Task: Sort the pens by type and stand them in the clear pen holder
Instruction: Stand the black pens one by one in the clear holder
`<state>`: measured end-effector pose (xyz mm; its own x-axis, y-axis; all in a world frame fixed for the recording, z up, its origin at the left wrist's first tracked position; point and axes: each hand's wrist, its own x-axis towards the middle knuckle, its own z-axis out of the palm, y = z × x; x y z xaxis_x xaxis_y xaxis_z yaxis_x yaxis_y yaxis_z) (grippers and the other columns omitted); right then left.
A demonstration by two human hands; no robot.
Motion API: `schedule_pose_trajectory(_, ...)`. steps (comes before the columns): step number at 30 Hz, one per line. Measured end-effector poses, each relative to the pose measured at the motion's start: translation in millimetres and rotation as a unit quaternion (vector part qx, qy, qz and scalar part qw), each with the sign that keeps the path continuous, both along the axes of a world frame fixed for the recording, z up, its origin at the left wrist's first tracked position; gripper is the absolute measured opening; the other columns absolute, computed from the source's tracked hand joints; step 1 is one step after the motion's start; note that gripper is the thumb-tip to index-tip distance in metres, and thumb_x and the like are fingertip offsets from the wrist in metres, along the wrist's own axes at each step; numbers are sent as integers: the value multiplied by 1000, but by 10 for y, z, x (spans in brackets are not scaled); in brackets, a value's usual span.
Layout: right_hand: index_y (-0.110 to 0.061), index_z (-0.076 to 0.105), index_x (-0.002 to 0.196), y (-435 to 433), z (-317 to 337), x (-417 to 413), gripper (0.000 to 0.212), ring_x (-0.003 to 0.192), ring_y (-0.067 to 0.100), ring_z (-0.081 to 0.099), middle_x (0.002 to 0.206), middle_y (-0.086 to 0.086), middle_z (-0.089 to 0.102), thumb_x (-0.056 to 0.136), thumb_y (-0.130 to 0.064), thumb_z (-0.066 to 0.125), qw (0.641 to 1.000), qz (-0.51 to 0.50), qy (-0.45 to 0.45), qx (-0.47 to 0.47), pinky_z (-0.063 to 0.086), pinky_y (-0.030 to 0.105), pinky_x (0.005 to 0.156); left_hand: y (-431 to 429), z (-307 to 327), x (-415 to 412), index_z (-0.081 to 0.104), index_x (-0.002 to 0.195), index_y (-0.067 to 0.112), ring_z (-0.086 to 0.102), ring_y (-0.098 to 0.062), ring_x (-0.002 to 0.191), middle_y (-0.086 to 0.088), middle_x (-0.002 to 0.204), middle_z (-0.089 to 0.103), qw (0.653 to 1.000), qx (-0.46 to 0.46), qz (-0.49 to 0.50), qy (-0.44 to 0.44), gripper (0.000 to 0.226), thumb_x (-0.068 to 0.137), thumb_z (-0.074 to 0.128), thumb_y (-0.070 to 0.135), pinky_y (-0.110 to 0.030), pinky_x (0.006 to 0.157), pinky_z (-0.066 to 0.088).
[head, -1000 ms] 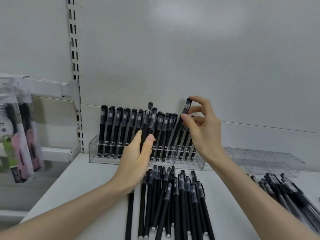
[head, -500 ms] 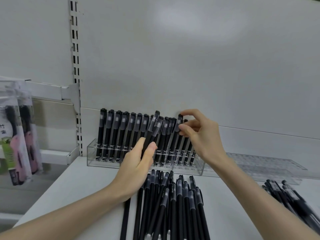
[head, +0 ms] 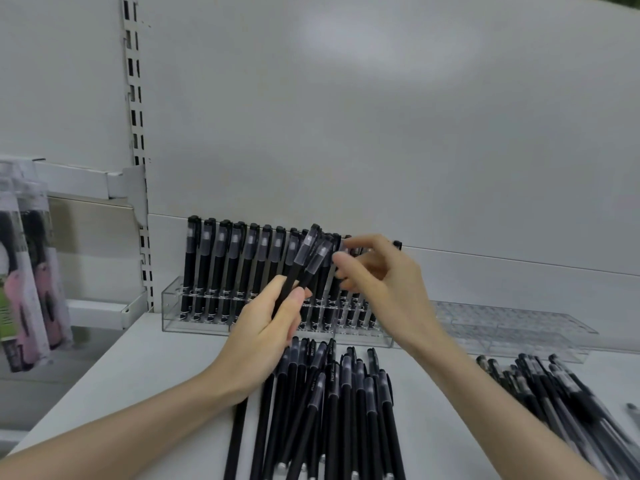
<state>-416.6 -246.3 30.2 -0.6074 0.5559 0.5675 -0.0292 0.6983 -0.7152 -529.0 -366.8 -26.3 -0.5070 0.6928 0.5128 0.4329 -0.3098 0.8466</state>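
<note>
The left hand (head: 263, 327) has its fingers clamped round two black pens (head: 304, 261), caps tilted up toward 1 o'clock in front of the clear pen holder (head: 169, 299). The right hand (head: 384, 278) is at 3 o'clock of those caps. Its thumb and forefinger are apart and seem closed on nothing yet, though blur softens the tips.

The likeliest slip is at the handover. If the right hand pinches only the smooth cap, the pen could twist out, or its neighbour could slide from the left hand and drop onto the loose pens (head: 332, 393) at 6 o'clock. The standing pens (head: 221, 265) already lean against each other toward the holder's right end. A hand brushing them while hunting for a free slot could tip several or hide the slot. The separate pile (head: 554, 386) at 4 o'clock looks like another type, so a careless grab could mix the sorts. The holder is light-looking plastic, and a hard push down might shove it back.

Everything sits on a smooth white shelf (head: 138, 368), where round pens could roll. A second clear holder (head: 502, 323) lies at 2 o'clock. A plain pale back panel (head: 381, 133) rises behind, with a slotted upright (head: 133, 98) at 10 o'clock and hanging packets (head: 24, 271) at 9 o'clock.
</note>
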Motion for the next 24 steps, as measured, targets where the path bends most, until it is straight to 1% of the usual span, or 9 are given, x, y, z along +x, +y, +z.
schedule_pose_trajectory(2, -17, 62, 106, -92, -67, 6, 22, 79, 11, 70, 83, 0, 73, 86, -25, 68, 997, 57, 7, -60, 56, 31, 78, -7, -5, 48, 58, 98, 10, 33, -7, 49, 1, 59, 40, 1000, -7, -29, 1, 24, 98, 41, 27, -16, 45, 31)
schedule_pose_trajectory(5, -11, 62, 95, -132, -102, 12, 10, 73, 13, 70, 76, 2, 73, 86, -9, 67, 987, 103, 56, -113, 55, 23, 71, -18, 6, 86, 53, 99, -2, 32, -5, 44, -6, 62, 41, 998, -19, -59, -4, 27, 99, 41, 22, -13, 41, 28)
schedule_pose_trajectory(8, -13, 61, 93, -142, -74, 29, 11, 73, 13, 71, 75, 0, 73, 87, -4, 63, 976, 117, 104, -153, 55, 21, 69, -56, 108, 36, 54, 95, 5, 35, -10, 42, -5, 61, 49, 998, -12, -54, -9, 20, 99, 41, 21, -17, 38, 28)
schedule_pose_trajectory(10, -13, 60, 100, -164, -63, 29, 15, 76, 15, 71, 78, 2, 74, 87, -5, 64, 971, 122, 123, -165, 56, 23, 72, -84, 167, -11, 54, 93, 8, 34, -10, 41, -3, 60, 51, 999, -1, -49, 5, 17, 98, 42, 19, -16, 38, 27)
schedule_pose_trajectory(14, -12, 55, 117, -215, -82, -4, 36, 79, 15, 71, 83, 8, 72, 84, -7, 69, 970, 114, 133, -166, 57, 28, 78, -97, 145, 18, 53, 96, 9, 33, -5, 40, -4, 58, 49, 998, 2, -56, 13, 14, 97, 42, 18, -13, 39, 27)
schedule_pose_trajectory(17, -11, 54, 125, -221, -92, -13, 39, 80, 17, 71, 88, 11, 72, 87, -7, 65, 971, 106, 123, -178, 57, 26, 74, -80, 88, 38, 53, 97, 11, 35, -5, 43, -2, 58, 48, 999, -5, -49, 21, 11, 97, 45, 18, -14, 42, 30)
schedule_pose_trajectory(19, -12, 50, 130, -220, -110, -25, 44, 81, 18, 71, 93, 14, 71, 89, -11, 64, 971, 111, 102, -184, 58, 28, 76, -77, 63, 24, 54, 96, 15, 37, -5, 46, 2, 58, 48, 999, -10, -38, 30, 8, 96, 47, 19, -15, 44, 32)
schedule_pose_trajectory(21, -12, 49, 132, -222, -114, -36, 45, 79, 19, 72, 92, 15, 70, 90, -11, 63, 973, 109, 93, -180, 58, 28, 76, -71, 40, 20, 55, 96, 18, 37, -7, 46, 2, 58, 49, 999, -15, -40, 29, 6, 96, 49, 19, -16, 44, 32)
schedule_pose_trajectory(24, -13, 47, 133, -191, -34, -15, 44, 81, 17, 72, 94, 14, 69, 92, -5, 58, 971, 96, 114, -187, 57, 22, 72, -51, 20, 21, 56, 94, 18, 34, -9, 43, -1, 63, 54, 999, -17, -31, 15, 13, 97, 45, 25, -18, 42, 29)
